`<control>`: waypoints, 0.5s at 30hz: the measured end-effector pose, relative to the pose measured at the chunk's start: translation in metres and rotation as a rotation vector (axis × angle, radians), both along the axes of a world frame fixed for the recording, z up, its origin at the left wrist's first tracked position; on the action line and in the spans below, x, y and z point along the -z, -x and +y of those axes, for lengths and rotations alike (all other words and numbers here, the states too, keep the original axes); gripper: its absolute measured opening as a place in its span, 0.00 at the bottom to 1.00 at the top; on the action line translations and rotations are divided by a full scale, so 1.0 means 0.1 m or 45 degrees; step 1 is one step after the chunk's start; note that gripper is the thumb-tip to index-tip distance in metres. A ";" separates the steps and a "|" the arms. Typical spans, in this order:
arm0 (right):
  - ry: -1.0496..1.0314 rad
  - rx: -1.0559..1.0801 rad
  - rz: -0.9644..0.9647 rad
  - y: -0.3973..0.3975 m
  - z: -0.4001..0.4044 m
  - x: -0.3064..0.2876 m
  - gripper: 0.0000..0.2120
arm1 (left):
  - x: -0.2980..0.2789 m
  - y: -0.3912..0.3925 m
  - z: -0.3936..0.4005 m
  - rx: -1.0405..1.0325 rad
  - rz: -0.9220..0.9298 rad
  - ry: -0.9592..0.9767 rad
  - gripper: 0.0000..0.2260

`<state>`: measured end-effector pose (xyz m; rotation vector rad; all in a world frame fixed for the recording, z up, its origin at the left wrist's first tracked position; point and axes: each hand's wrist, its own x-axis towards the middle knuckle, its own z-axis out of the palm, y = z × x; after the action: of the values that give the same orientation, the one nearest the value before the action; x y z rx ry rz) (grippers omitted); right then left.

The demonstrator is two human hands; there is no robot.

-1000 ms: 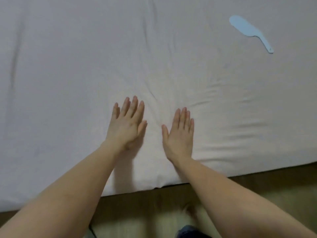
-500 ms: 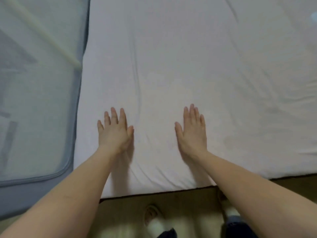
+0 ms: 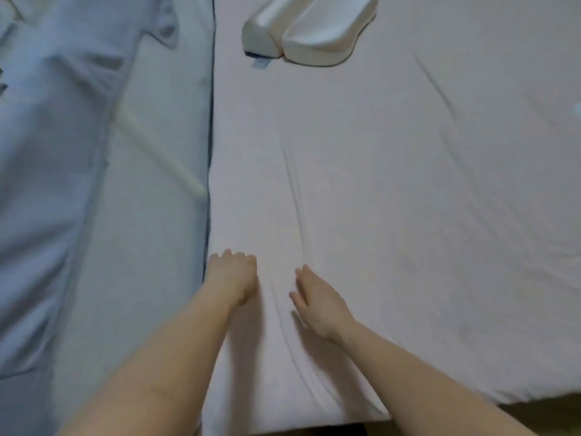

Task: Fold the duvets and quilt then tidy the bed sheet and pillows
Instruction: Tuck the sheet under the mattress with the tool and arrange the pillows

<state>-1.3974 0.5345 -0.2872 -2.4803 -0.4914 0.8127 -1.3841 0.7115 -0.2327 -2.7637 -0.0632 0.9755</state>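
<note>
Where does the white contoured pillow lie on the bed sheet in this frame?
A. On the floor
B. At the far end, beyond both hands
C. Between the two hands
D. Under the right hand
B: the pillow lies at the top of the sheet, far beyond the left hand and right hand.

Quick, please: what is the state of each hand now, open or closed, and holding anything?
Left hand: fingers curled at the edge of the bed sheet; whether it grips the sheet cannot be told.
Right hand: open, flat on the bed sheet, holding nothing.
</note>
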 end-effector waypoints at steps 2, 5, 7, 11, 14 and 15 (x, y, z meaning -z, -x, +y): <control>0.044 0.096 0.033 -0.19 0.05 -0.37 0.24 | -0.41 -0.15 0.03 0.007 0.059 0.047 0.14; 0.167 0.132 -0.001 -0.50 0.09 -1.05 0.19 | -1.11 -0.40 0.05 0.009 0.067 0.143 0.14; 0.237 0.188 -0.034 -0.71 0.15 -1.47 0.17 | -1.54 -0.58 0.12 0.060 0.015 0.175 0.15; 0.327 0.295 -0.067 -0.98 0.41 -1.98 0.16 | -2.11 -0.85 0.31 0.190 -0.059 0.191 0.15; 0.351 0.377 -0.085 -1.10 0.73 -2.23 0.15 | -2.43 -1.05 0.54 0.322 -0.173 0.161 0.14; 0.357 0.415 -0.092 -1.12 0.88 -2.31 0.14 | -2.54 -1.12 0.66 0.374 -0.209 0.153 0.14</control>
<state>-1.2854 0.6226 -0.0565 -2.7528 0.0109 0.6995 -1.2721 0.7773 0.0213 -2.8453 0.3771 0.6972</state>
